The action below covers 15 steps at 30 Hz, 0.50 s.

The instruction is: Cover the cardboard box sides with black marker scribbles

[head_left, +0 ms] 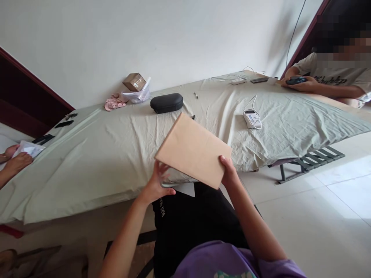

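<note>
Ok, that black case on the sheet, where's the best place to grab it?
Judging by its shape, take the black case across its narrow middle, from above. It lies flat and lengthwise on the sheet, with bare cloth along both long sides for fingers.

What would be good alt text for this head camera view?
A person's left hand and right hand hold a tan paper envelope above their lap, at the edge of a table draped in a grey-green cloth. A black case and white device lie on it; other people sit alongside.
</note>
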Motion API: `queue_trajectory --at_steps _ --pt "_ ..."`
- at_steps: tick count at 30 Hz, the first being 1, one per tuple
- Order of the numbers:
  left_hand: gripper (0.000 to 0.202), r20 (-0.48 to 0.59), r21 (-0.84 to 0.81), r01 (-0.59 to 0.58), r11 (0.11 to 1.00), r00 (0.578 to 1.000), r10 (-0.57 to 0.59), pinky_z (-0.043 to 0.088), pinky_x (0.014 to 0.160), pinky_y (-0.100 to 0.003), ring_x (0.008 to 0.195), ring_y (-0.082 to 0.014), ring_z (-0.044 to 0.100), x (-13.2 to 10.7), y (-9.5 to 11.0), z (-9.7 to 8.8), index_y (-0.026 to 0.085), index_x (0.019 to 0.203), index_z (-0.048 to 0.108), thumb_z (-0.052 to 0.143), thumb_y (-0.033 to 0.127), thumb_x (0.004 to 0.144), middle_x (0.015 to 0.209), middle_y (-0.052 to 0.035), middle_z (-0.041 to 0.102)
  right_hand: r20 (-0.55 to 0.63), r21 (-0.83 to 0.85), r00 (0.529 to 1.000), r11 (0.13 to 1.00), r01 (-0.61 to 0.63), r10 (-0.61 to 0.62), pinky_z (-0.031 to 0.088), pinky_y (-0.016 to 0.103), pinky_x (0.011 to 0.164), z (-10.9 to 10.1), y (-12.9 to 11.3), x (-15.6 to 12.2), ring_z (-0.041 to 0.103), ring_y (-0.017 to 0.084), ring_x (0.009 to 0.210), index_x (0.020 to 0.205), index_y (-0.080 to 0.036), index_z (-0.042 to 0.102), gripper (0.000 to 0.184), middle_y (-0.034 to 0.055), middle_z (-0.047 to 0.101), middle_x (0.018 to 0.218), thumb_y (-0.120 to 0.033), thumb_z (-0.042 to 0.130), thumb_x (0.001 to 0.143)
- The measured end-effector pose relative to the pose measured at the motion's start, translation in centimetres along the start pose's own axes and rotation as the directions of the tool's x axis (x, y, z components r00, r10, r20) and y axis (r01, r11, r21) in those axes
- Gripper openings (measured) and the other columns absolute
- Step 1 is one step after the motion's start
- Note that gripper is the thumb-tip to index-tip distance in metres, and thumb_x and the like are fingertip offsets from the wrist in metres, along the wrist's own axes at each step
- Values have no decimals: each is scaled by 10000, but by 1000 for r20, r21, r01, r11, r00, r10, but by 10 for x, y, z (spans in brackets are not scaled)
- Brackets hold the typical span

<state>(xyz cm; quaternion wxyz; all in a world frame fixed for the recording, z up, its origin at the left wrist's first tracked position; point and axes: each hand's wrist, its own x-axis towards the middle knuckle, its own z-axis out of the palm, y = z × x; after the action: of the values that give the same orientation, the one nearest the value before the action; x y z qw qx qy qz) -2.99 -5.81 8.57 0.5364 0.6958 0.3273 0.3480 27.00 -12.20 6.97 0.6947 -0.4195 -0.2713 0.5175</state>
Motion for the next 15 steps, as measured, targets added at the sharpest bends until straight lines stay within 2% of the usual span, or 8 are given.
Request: queue_trajectory --at_steps 1,3,6,8,11,15 --pt "1559 24 -135 46 990 999 -44 436 1202 -737 1590 -452 425 2 -4 14 519 1715 66 1052 616 511 1724 -175 380 -22 -19 997 997 76 -76 585 605 1095 8 8 3 696 427 1284 1480 -256 541 945 146 749 1325 -719 821 706" --pt "1497 -59 -340 14 940 998 -36 507 1184 -636 1622 -424 379 6 -3 40 499 1695 195 1038 679 471 1744 -143 372 -1 -88 979 975 203 -204 523 591 1176 22 20 6 601 408 1417 1573 -281 446 1081 148 652 1486 -765 826 685" --pt "1100 -268 -384 -65 921 963 -43 543 1173 -539 1468 -391 573 12 8 62 323 1573 496 996 605 634 1531 -142 626 138 -179 944 930 321 -299 473 549 1231 29 31 1 535 374 1478 1643 -311 343 1166 143 474 1667 -762 850 696" --pt "904 -339 -347 -86 934 940 -40 549 1166 -534 1358 -383 656 12 13 61 251 1463 600 963 543 688 1384 -131 720 234 -220 926 912 346 -295 441 541 1261 26 32 -5 497 364 1516 1673 -324 284 1184 140 397 1720 -744 855 724" --pt "835 -363 -284 -96 954 932 -14 549 1166 -555 1330 -399 673 6 9 44 221 1353 666 952 557 645 1351 -133 737 328 -256 908 901 351 -261 342 576 1321 19 31 -13 356 371 1629 1723 -339 167 1246 138 289 1778 -800 807 758" --pt "836 -306 -160 50 986 947 -97 540 1151 -636 1247 -444 710 -11 -7 26 208 1232 727 953 650 559 1182 -153 784 437 -312 869 868 387 -230 236 623 1355 10 28 -17 252 384 1677 1752 -360 24 1380 151 212 1797 -760 864 733"
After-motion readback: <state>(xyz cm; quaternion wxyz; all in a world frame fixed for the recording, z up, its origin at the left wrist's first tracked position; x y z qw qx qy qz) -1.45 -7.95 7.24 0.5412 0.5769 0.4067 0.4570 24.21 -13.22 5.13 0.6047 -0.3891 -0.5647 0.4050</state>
